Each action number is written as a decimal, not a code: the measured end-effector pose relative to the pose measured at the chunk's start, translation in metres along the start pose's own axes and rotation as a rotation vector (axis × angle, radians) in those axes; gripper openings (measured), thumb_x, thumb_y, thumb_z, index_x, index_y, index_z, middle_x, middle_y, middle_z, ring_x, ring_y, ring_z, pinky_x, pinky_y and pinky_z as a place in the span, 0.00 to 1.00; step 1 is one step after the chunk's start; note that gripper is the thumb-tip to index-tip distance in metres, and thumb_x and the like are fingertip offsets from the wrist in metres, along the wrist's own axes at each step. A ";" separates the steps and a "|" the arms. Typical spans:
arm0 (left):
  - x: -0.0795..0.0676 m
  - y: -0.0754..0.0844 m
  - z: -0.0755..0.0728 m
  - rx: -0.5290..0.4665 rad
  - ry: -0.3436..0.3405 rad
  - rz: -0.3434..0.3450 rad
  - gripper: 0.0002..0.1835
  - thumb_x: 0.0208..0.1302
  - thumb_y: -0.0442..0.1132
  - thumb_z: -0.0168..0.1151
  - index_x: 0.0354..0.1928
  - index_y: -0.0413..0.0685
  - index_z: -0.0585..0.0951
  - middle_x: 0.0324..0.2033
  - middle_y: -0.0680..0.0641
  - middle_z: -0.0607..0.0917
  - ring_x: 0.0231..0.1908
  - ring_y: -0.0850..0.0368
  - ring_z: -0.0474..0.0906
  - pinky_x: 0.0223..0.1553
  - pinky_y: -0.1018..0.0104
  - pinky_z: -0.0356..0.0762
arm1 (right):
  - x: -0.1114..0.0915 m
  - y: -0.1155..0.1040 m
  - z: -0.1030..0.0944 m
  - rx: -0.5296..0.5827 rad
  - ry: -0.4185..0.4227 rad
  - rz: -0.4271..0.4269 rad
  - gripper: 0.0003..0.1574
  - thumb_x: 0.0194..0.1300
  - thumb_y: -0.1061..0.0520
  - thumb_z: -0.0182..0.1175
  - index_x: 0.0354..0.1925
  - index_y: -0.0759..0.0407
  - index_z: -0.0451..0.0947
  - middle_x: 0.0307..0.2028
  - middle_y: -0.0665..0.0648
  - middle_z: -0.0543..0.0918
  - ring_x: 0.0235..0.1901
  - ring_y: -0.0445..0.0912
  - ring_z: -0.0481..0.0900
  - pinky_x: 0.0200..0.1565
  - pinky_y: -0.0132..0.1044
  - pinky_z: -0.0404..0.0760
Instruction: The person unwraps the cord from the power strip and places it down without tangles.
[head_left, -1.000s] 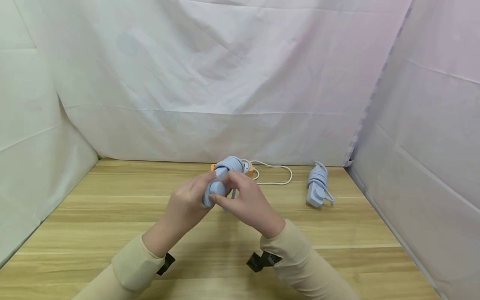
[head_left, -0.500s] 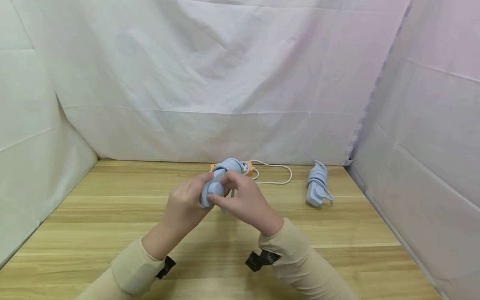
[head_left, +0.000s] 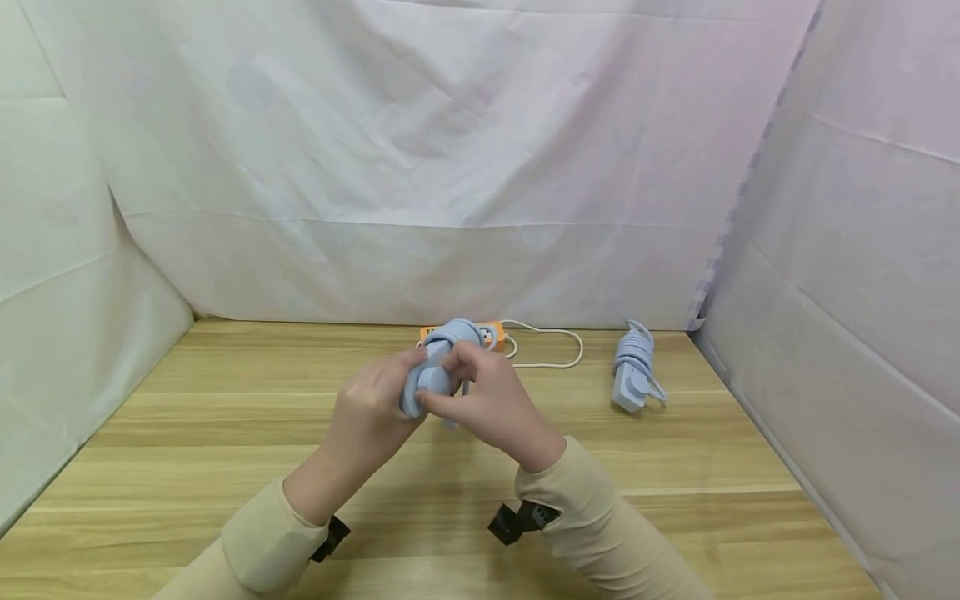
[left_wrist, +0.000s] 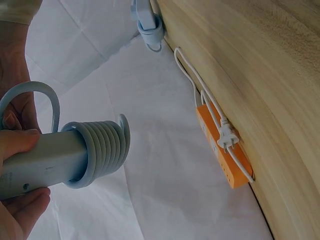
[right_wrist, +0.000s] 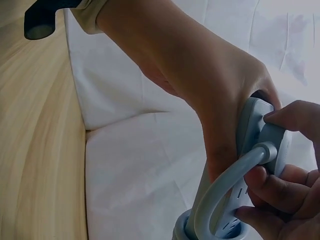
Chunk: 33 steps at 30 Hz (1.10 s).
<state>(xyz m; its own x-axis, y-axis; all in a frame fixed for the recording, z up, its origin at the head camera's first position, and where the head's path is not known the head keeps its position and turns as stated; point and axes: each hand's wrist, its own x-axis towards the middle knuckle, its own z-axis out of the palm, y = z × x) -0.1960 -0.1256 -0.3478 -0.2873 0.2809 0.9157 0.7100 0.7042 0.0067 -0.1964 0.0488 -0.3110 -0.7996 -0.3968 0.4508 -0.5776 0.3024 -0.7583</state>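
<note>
My left hand [head_left: 378, 392] grips a light blue power strip [left_wrist: 45, 167] above the table, fingers and thumb around its body. The strip's matching cord [left_wrist: 107, 150] is wound in tight loops around its far end. My right hand [head_left: 483, 400] pinches the round plug [right_wrist: 276, 145] at the cord's end, thumb on one side and fingers on the other. In the right wrist view the plug sits right at the strip's socket face, near the end that my left hand holds. A loose cord loop runs from the plug back to the coil. The plug's prongs are hidden.
A second light blue power strip [head_left: 628, 390], its cord wound around it, lies at the right of the table. Behind my hands, an orange power strip [left_wrist: 222, 150] with a white cord [head_left: 562, 365] and white plug [left_wrist: 227, 137] lies by the back curtain [head_left: 450, 167].
Both hands and the held power strip have shifted slightly down and left. The grips stay the same, with the plug still at the socket face.
</note>
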 end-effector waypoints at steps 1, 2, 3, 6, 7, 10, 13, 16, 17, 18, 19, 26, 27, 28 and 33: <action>0.000 0.000 0.000 -0.001 0.000 0.001 0.24 0.41 0.27 0.73 0.45 0.36 0.79 0.36 0.40 0.86 0.29 0.45 0.84 0.28 0.54 0.82 | 0.000 0.000 0.000 0.002 -0.002 0.000 0.14 0.53 0.59 0.73 0.30 0.56 0.74 0.24 0.47 0.81 0.24 0.38 0.78 0.26 0.35 0.76; 0.000 0.000 -0.001 0.001 0.003 0.004 0.25 0.40 0.27 0.73 0.46 0.36 0.79 0.36 0.40 0.86 0.29 0.45 0.84 0.28 0.54 0.82 | 0.000 -0.001 -0.001 0.003 -0.004 0.000 0.14 0.53 0.59 0.73 0.30 0.56 0.74 0.24 0.47 0.81 0.25 0.38 0.78 0.27 0.35 0.76; 0.001 0.001 -0.001 0.005 0.006 0.006 0.25 0.41 0.27 0.73 0.46 0.36 0.79 0.37 0.40 0.86 0.29 0.45 0.84 0.28 0.54 0.82 | 0.000 -0.001 -0.001 0.005 -0.006 -0.001 0.14 0.53 0.60 0.73 0.30 0.56 0.74 0.24 0.47 0.81 0.24 0.38 0.78 0.27 0.35 0.76; 0.002 0.001 -0.001 0.006 0.024 0.021 0.27 0.39 0.26 0.74 0.47 0.37 0.78 0.37 0.39 0.86 0.28 0.45 0.84 0.27 0.54 0.81 | 0.000 -0.001 -0.002 0.004 -0.011 -0.005 0.14 0.54 0.60 0.73 0.31 0.56 0.74 0.24 0.47 0.81 0.24 0.38 0.78 0.27 0.35 0.76; 0.002 0.001 -0.001 0.006 0.031 0.028 0.28 0.38 0.26 0.75 0.47 0.37 0.78 0.37 0.39 0.86 0.27 0.44 0.84 0.26 0.54 0.81 | 0.000 0.000 -0.002 0.004 -0.013 -0.007 0.14 0.54 0.60 0.72 0.31 0.56 0.74 0.24 0.47 0.80 0.24 0.38 0.78 0.27 0.35 0.76; 0.002 0.001 -0.001 -0.014 0.045 0.026 0.30 0.35 0.26 0.77 0.47 0.36 0.79 0.36 0.39 0.86 0.27 0.44 0.84 0.25 0.53 0.81 | -0.001 0.000 -0.002 0.033 -0.013 -0.010 0.13 0.54 0.61 0.72 0.30 0.57 0.74 0.24 0.48 0.80 0.24 0.39 0.78 0.26 0.34 0.76; 0.001 0.000 -0.003 -0.031 0.023 0.001 0.29 0.35 0.28 0.79 0.46 0.35 0.80 0.34 0.39 0.86 0.28 0.45 0.84 0.26 0.53 0.81 | -0.001 -0.001 -0.004 0.078 -0.008 -0.014 0.14 0.54 0.63 0.71 0.30 0.58 0.73 0.25 0.50 0.79 0.24 0.40 0.78 0.25 0.33 0.75; 0.001 -0.001 -0.003 -0.042 0.022 -0.009 0.30 0.35 0.30 0.80 0.46 0.36 0.80 0.33 0.39 0.86 0.28 0.45 0.84 0.26 0.53 0.81 | -0.001 -0.003 -0.006 0.108 -0.002 -0.033 0.14 0.53 0.65 0.71 0.29 0.59 0.73 0.26 0.50 0.78 0.25 0.40 0.79 0.25 0.34 0.75; 0.001 -0.001 -0.003 -0.040 0.023 -0.007 0.30 0.35 0.30 0.80 0.46 0.36 0.80 0.33 0.40 0.86 0.28 0.45 0.84 0.25 0.53 0.80 | -0.001 -0.003 -0.006 0.107 -0.003 -0.041 0.14 0.53 0.65 0.71 0.30 0.59 0.73 0.26 0.50 0.79 0.25 0.40 0.80 0.26 0.35 0.75; 0.002 -0.001 -0.003 -0.042 0.029 -0.004 0.30 0.34 0.30 0.80 0.46 0.36 0.80 0.33 0.40 0.86 0.28 0.45 0.84 0.25 0.52 0.80 | -0.002 -0.004 -0.006 0.107 -0.002 -0.048 0.15 0.53 0.65 0.71 0.30 0.59 0.72 0.26 0.50 0.80 0.26 0.40 0.80 0.26 0.35 0.76; 0.002 -0.002 -0.003 -0.040 0.036 -0.001 0.31 0.34 0.30 0.81 0.46 0.37 0.80 0.33 0.40 0.86 0.27 0.45 0.84 0.24 0.52 0.80 | -0.002 -0.004 -0.006 0.106 0.001 -0.052 0.15 0.53 0.65 0.72 0.30 0.59 0.72 0.26 0.50 0.80 0.27 0.40 0.81 0.27 0.36 0.76; 0.002 -0.003 -0.006 -0.056 0.026 -0.032 0.31 0.32 0.30 0.81 0.46 0.37 0.80 0.33 0.40 0.86 0.29 0.45 0.84 0.27 0.51 0.80 | -0.006 -0.005 -0.007 0.055 0.013 -0.076 0.18 0.51 0.63 0.73 0.32 0.58 0.71 0.28 0.49 0.81 0.33 0.41 0.81 0.38 0.40 0.80; 0.002 -0.004 -0.006 -0.060 0.027 -0.038 0.31 0.32 0.30 0.80 0.46 0.37 0.81 0.33 0.40 0.86 0.29 0.45 0.84 0.27 0.51 0.80 | -0.007 -0.005 -0.008 0.034 0.013 -0.093 0.19 0.50 0.63 0.73 0.32 0.57 0.71 0.28 0.49 0.81 0.33 0.40 0.80 0.38 0.40 0.80; 0.002 -0.004 -0.007 -0.065 0.027 -0.044 0.31 0.31 0.30 0.80 0.45 0.37 0.81 0.34 0.40 0.86 0.30 0.45 0.84 0.28 0.51 0.81 | -0.008 -0.005 -0.008 0.010 0.012 -0.109 0.19 0.50 0.62 0.74 0.33 0.56 0.71 0.28 0.47 0.81 0.33 0.40 0.80 0.38 0.39 0.79; 0.003 -0.008 -0.010 -0.104 0.019 -0.107 0.30 0.32 0.31 0.81 0.44 0.36 0.81 0.34 0.40 0.86 0.30 0.45 0.84 0.28 0.51 0.81 | -0.014 -0.002 -0.012 -0.093 0.003 -0.223 0.21 0.48 0.60 0.75 0.34 0.55 0.71 0.29 0.44 0.79 0.33 0.39 0.76 0.39 0.39 0.78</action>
<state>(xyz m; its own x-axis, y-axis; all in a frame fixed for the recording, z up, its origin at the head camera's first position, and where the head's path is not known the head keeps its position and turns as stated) -0.1962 -0.1367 -0.3414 -0.3535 0.1950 0.9149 0.7389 0.6579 0.1453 -0.1860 0.0639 -0.3105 -0.6511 -0.4599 0.6038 -0.7523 0.2860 -0.5935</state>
